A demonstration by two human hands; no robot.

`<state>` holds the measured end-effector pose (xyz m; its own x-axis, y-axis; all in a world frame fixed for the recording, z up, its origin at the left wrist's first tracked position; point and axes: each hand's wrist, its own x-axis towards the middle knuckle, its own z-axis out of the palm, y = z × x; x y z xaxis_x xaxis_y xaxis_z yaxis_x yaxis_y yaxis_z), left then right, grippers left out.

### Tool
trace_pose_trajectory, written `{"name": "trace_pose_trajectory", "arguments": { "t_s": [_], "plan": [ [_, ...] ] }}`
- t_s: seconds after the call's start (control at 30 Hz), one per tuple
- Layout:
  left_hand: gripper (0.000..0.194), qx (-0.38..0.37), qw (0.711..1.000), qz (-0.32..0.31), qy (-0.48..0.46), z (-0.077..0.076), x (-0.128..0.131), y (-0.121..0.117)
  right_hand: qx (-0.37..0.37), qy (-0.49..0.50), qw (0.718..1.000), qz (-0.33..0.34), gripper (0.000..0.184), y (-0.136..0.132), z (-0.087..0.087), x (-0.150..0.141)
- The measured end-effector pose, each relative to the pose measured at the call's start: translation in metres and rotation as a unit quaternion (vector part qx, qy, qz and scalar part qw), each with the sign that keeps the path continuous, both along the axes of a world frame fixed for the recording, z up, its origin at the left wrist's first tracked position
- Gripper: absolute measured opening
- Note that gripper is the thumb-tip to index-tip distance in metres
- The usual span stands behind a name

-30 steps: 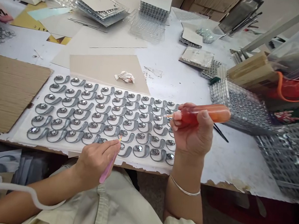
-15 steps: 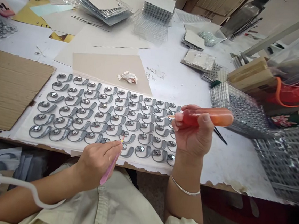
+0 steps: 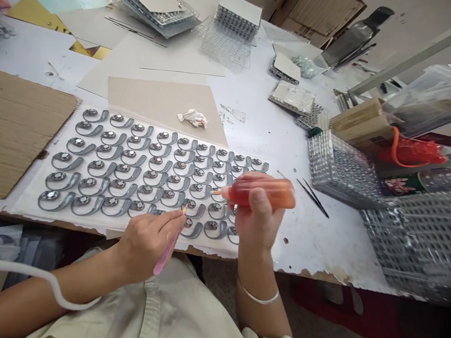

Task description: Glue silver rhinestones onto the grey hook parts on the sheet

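Right hand (image 3: 258, 219) has moved down and left, wrapped round a translucent orange plastic squeeze bottle (image 3: 265, 192), nozzle over the rows; left hand (image 3: 146, 243) pinches a thin pink stick (image 3: 168, 252), tip among grey swirl-shaped pieces with round stones (image 3: 138, 177) on a white backing sheet (image 3: 28, 209).

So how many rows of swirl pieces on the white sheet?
6 rows of swirl pieces, side by side on the white sheet, from far edge to near edge. The left hand and right hand hide parts of the nearest rows.
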<state>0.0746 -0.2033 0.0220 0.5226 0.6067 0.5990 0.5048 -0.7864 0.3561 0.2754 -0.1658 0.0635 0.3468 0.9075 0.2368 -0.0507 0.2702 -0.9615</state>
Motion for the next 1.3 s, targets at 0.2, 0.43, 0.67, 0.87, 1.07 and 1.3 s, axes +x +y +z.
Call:
{"name": "trace_pose_trajectory", "arguments": {
  "t_s": [0.2,0.43,0.67,0.87,1.07,1.3],
  "plan": [
    [0.025,-0.002,1.0,-0.024,0.003,-0.001,0.002,0.003,0.029,-0.07,0.995,-0.059,0.02,-0.005,-0.024,-0.018],
    [0.025,0.031,0.998,-0.032,0.044,0.007,0.003,0.006,0.035,-0.111,0.993,-0.034,0.016,0.001,-0.03,-0.026],
    [0.026,0.085,0.993,-0.021,0.085,0.015,0.008,0.007,0.051,-0.197,0.978,-0.038,0.021,0.004,-0.028,-0.03],
    [0.025,0.091,0.991,-0.018,0.092,0.014,0.009,0.006,0.04,-0.214,0.976,-0.021,0.022,0.005,-0.028,-0.03],
    [0.025,0.095,0.991,-0.016,0.091,0.014,0.009,0.007,0.035,-0.204,0.978,-0.006,0.021,0.004,-0.03,-0.03],
    [0.025,0.095,0.992,-0.012,0.082,0.01,0.009,0.005,0.025,-0.18,0.983,0.006,0.02,0.004,-0.03,-0.03]
  ]
}}
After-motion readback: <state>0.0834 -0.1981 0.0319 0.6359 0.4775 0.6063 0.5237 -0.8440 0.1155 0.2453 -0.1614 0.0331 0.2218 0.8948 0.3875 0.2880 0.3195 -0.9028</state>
